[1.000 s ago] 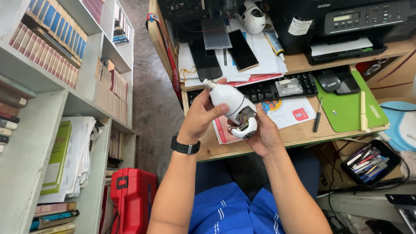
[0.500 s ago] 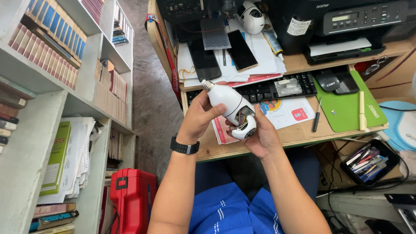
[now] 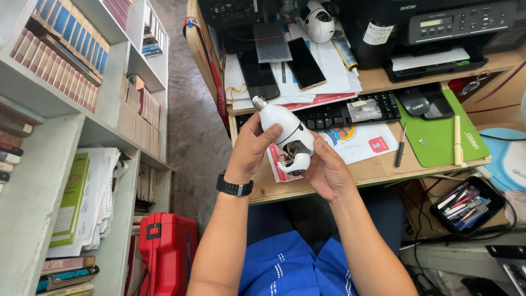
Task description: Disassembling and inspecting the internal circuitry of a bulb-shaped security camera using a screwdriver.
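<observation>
I hold a white bulb-shaped camera with a metal screw base at its upper left end, above the front edge of the wooden desk. Its lower end is open and dark wiring shows inside. My left hand, with a black watch on the wrist, wraps around the white body from the left. My right hand cups the open lower end from the right and below.
On the desk lie a black keyboard, a screwdriver, a green mat with a mouse, two phones, papers, a second white camera and a black printer. Bookshelves stand left; a red toolbox is on the floor.
The bulb camera has turned slightly in my hands, its screw base swinging a little further left. Both hands keep their hold.
</observation>
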